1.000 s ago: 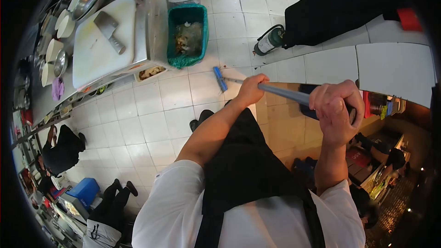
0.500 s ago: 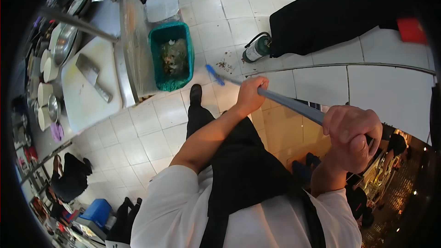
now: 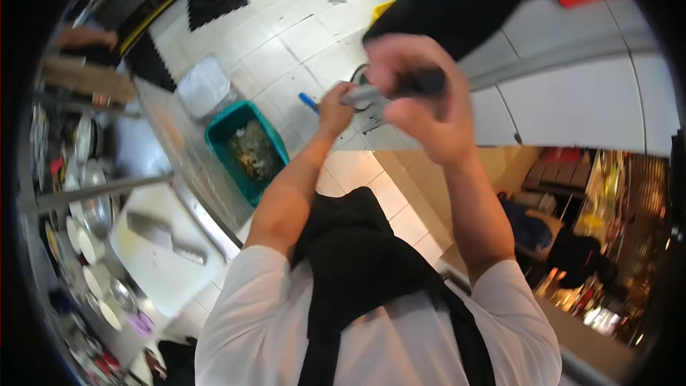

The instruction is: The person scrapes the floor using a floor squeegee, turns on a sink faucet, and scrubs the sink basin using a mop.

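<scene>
A long-handled broom (image 3: 366, 94) with a grey handle and a blue head reaches from me to the tiled floor. My left hand (image 3: 336, 109) is closed round the handle partway down. Higher up, close to the camera, my right hand (image 3: 432, 111) curls round the dark end of the handle; it is blurred by motion. The blue broom head (image 3: 309, 103) is on the floor beyond my left hand. To its left stands a green bin (image 3: 212, 144) lined with plastic and partly filled with food scraps.
On the left counter, a cleaver (image 3: 166, 237) lies on a white cutting board (image 3: 158, 287), near bowls and pans. A white lidded container (image 3: 204, 87) stands behind the bin. White cabinets (image 3: 579, 118) run along the right. Other people are at the lower right and far left.
My view has turned, and the bin now appears lower and further left. My right hand has moved up and left, nearer my left hand. The handle points more toward the camera.
</scene>
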`<move>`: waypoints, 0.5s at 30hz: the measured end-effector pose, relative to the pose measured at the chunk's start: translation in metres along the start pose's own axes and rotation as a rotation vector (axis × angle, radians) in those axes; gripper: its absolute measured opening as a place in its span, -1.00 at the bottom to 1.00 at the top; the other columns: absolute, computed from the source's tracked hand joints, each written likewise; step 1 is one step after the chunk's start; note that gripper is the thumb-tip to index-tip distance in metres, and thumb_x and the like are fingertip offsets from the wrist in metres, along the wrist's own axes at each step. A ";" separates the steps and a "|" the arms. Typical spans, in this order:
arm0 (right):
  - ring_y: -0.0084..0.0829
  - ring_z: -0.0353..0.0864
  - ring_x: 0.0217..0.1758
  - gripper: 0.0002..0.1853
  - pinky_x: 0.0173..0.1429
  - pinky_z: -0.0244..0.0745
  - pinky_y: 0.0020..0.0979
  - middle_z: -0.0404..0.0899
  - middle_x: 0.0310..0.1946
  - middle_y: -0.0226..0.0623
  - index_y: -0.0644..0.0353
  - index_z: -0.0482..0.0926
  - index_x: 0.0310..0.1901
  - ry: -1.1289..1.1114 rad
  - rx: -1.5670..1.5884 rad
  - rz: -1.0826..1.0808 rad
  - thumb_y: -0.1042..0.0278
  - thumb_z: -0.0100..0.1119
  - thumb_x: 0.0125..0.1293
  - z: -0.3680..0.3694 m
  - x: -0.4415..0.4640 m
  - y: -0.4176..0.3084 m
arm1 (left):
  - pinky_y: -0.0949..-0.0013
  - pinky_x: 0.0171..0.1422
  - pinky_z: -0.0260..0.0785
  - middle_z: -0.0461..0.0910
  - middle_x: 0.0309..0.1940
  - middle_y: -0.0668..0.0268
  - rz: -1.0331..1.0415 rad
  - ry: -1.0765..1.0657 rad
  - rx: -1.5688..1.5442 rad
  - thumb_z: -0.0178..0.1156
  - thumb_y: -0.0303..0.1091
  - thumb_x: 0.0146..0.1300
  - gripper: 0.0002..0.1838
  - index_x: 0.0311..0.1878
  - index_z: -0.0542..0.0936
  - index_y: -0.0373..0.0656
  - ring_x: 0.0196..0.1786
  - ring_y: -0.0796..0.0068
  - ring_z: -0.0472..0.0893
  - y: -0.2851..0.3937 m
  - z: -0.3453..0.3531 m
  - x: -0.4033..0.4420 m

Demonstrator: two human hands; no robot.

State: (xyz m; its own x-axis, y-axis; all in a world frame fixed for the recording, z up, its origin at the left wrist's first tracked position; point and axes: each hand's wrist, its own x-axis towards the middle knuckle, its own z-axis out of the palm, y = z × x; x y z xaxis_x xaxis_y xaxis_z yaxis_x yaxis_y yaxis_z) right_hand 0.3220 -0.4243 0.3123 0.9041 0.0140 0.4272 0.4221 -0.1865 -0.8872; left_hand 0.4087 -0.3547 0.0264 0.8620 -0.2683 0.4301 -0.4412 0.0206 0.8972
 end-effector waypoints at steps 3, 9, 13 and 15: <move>-0.32 0.43 0.21 -0.43 0.24 0.36 -0.31 0.46 0.09 -0.19 0.26 0.41 0.17 0.151 -0.215 0.033 0.26 0.36 0.14 -0.007 -0.014 0.024 | 0.32 -0.19 0.39 0.58 -0.44 0.25 -0.289 -0.148 -0.099 0.16 -0.29 0.32 -0.79 -0.10 0.63 -0.20 -0.29 0.50 0.56 0.013 -0.037 0.033; -0.11 0.45 0.17 -0.36 0.27 0.37 -0.18 0.45 0.12 -0.11 0.15 0.42 0.23 0.093 -0.457 0.530 0.21 0.38 0.09 0.040 -0.141 0.141 | 0.55 -0.21 0.22 0.35 -0.51 0.48 -0.501 -0.255 -0.393 0.12 -0.34 0.38 -0.80 -0.07 0.54 -0.28 -0.43 0.71 0.27 0.128 -0.073 0.010; -0.04 0.53 0.07 -0.48 0.16 0.44 -0.14 0.55 -0.02 -0.08 0.13 0.50 0.10 0.333 -0.517 0.508 0.22 0.36 0.08 0.066 -0.230 0.178 | 0.38 0.05 0.33 0.42 -0.45 0.38 -0.594 -0.585 -0.500 0.13 -0.36 0.35 -0.80 -0.09 0.53 -0.33 -0.35 0.62 0.38 0.185 -0.049 -0.055; 0.00 0.60 -0.10 -0.69 -0.02 0.50 -0.08 0.63 -0.24 -0.08 0.10 0.57 -0.13 0.143 -0.474 0.878 0.26 0.32 0.07 0.056 -0.280 0.171 | 0.41 0.03 0.33 0.52 -0.35 0.28 -0.606 -0.730 -0.533 0.18 -0.35 0.31 -0.79 -0.13 0.54 -0.32 -0.28 0.59 0.45 0.200 -0.040 -0.072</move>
State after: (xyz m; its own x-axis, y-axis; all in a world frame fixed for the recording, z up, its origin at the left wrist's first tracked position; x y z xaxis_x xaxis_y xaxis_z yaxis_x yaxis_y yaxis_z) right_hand 0.1447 -0.4055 0.0312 0.8527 -0.4277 -0.2998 -0.4877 -0.4461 -0.7505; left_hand 0.2688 -0.2927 0.1790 0.4660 -0.8786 -0.1043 0.3245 0.0600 0.9440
